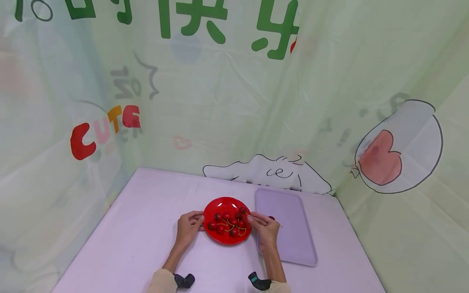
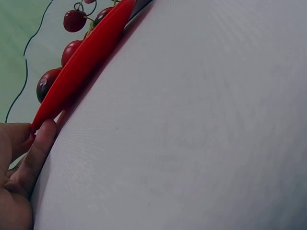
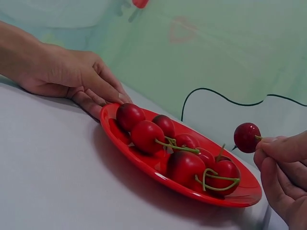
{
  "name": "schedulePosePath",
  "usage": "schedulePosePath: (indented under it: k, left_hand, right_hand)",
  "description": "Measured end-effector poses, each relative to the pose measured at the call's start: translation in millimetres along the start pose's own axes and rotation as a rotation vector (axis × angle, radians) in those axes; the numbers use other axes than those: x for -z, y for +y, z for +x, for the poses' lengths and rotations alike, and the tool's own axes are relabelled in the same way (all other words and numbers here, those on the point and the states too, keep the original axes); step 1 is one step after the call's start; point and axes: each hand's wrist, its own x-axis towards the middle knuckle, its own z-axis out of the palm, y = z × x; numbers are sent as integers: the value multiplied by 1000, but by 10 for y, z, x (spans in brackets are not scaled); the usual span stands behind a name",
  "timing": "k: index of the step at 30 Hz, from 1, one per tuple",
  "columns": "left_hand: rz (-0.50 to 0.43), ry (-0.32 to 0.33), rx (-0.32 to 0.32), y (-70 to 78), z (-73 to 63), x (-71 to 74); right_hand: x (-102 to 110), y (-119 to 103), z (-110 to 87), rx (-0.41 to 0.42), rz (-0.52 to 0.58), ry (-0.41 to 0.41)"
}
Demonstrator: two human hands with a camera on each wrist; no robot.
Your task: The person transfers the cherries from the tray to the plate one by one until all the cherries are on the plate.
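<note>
A red plate (image 1: pixel 228 241) holds several red cherries (image 3: pixel 147 137) with green stems. My left hand (image 1: pixel 188 228) grips the plate's left rim between thumb and fingers; in the left wrist view a finger (image 2: pixel 42 143) lies beneath the rim. My right hand (image 1: pixel 266 231) is at the plate's right side. In the right wrist view its thumb and fingertips pinch a single cherry (image 3: pixel 247 137) by the stem, above the plate's far right part.
A pale purple tray (image 1: pixel 289 244) lies right of the plate, partly behind my right hand. Another cherry (image 1: pixel 271 218) shows over the tray just beyond that hand. A printed curtain (image 1: pixel 227 101) hangs behind the white table (image 1: pixel 146 211) and along its sides.
</note>
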Motion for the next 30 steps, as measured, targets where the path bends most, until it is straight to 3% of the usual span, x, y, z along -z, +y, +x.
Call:
schedulePosePath:
  k: [10, 19, 30]
  left_hand:
    - [-1, 6, -11, -23, 16, -2]
    - [-29, 5, -13, 14, 2, 1]
    - [-30, 4, -6, -1, -3, 3]
  right_hand:
    - [-131, 1, 6, 50, -112, -14]
    - [-211, -8, 18, 75, -96, -37]
    - [-260, 71, 81, 46, -121, -46]
